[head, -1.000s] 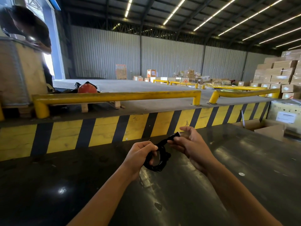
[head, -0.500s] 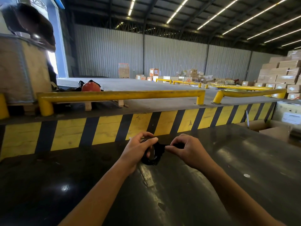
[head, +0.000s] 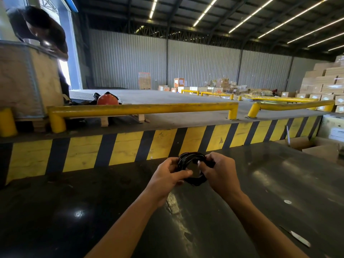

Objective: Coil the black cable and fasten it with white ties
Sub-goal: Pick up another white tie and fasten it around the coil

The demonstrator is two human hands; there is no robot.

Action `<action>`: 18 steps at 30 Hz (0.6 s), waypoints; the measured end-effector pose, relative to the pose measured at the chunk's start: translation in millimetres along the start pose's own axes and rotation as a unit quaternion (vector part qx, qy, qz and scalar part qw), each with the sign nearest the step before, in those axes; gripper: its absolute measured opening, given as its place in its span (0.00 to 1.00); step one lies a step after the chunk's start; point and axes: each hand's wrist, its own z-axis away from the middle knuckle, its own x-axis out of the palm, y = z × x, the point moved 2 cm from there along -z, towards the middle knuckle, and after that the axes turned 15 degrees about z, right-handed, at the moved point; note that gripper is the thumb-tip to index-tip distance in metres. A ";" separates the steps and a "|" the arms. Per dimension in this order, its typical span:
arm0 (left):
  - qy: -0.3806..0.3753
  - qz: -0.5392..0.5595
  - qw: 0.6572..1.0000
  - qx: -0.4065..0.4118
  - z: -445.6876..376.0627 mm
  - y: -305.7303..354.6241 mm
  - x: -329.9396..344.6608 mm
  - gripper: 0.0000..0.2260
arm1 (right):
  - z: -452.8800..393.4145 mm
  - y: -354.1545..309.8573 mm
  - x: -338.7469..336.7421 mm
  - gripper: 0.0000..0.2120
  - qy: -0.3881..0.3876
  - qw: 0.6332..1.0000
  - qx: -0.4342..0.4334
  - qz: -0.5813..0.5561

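Observation:
The black cable is wound into a small round coil, held up above the dark glossy table. My left hand grips the coil's left side, thumb lying across its front. My right hand pinches the coil's right side with thumb and fingers; the part of the cable under those fingers is hidden. A thin white tie lies on the table near the right front edge. A small white bit lies further back on the right.
Behind the table runs a yellow-and-black striped ledge with yellow guard rails. Open cardboard boxes stand at the table's right end. A person leans over a wooden crate at the far left.
The loose cable end that my right hand held out is now drawn in against the coil. The coil has turned to face me, and both hands now close on its sides.

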 end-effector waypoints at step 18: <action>0.078 -0.020 0.984 0.157 -1.0 -10.9 12.7 0.13 | 14.4 -7.5 -6.3 0.09 0.013 0.998 -0.009 0.054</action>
